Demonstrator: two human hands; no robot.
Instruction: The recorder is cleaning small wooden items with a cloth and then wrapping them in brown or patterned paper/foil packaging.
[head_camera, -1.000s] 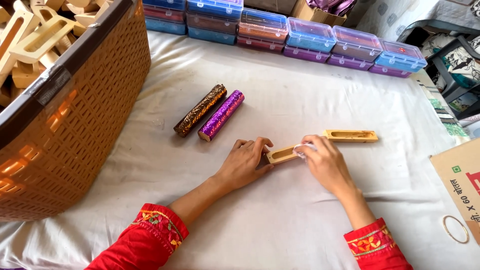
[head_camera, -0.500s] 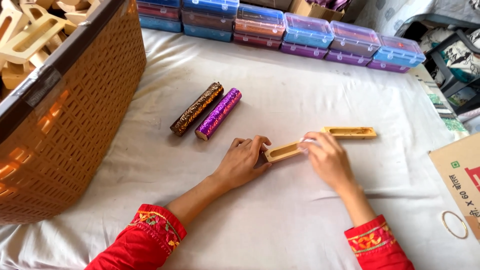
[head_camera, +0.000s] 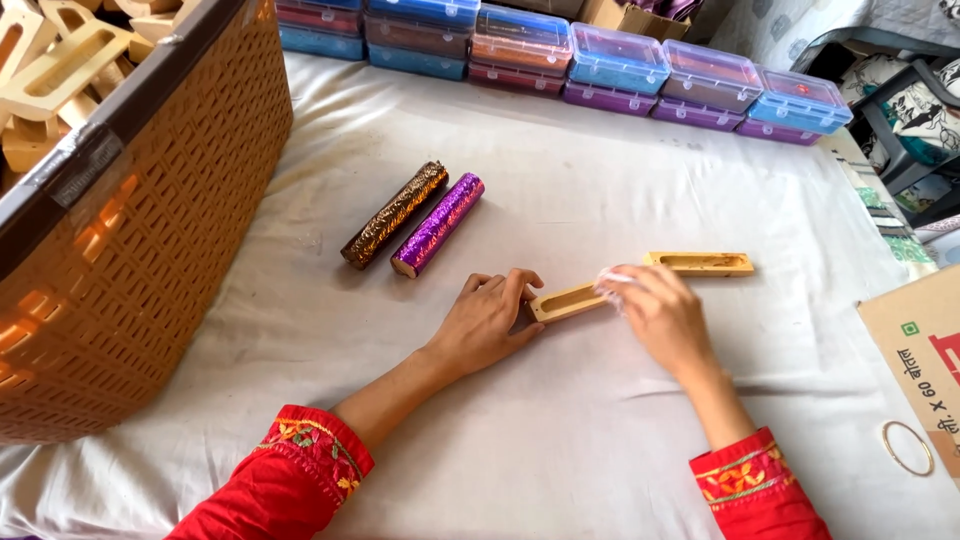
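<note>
A slim wooden tray (head_camera: 566, 300), a narrow strip with a long slot cut into its top, lies on the white cloth (head_camera: 560, 180) that covers the desk, near the middle of the view. Its near end is steadied by the left hand (head_camera: 487, 322), whose fingers are curled against that end and lie flat on the cloth; nothing is enclosed in that hand. The far end of the strip is covered by the right hand (head_camera: 655, 315), and a small pale wad (head_camera: 613, 279), perhaps cloth or tissue, is pinched in its fingertips and pressed on the wood. A second slotted wooden tray (head_camera: 700, 263) lies just beyond the right hand, almost end to end with the first.

The strip is judged to be light, stiff and dry, so that it would slide readily on the cloth if it were pushed from one end only. It is best held by its long side walls near the middle, with the thin walls of the slot spared from hard squeezing.

Two foil-wrapped rolls are seen further left, a bronze roll (head_camera: 395, 214) and a purple roll (head_camera: 438, 224), side by side and touching. A woven brown basket (head_camera: 150, 250) filled with more wooden pieces stands at the left edge, and a row of lidded plastic boxes (head_camera: 620, 70) lines the far edge.
</note>
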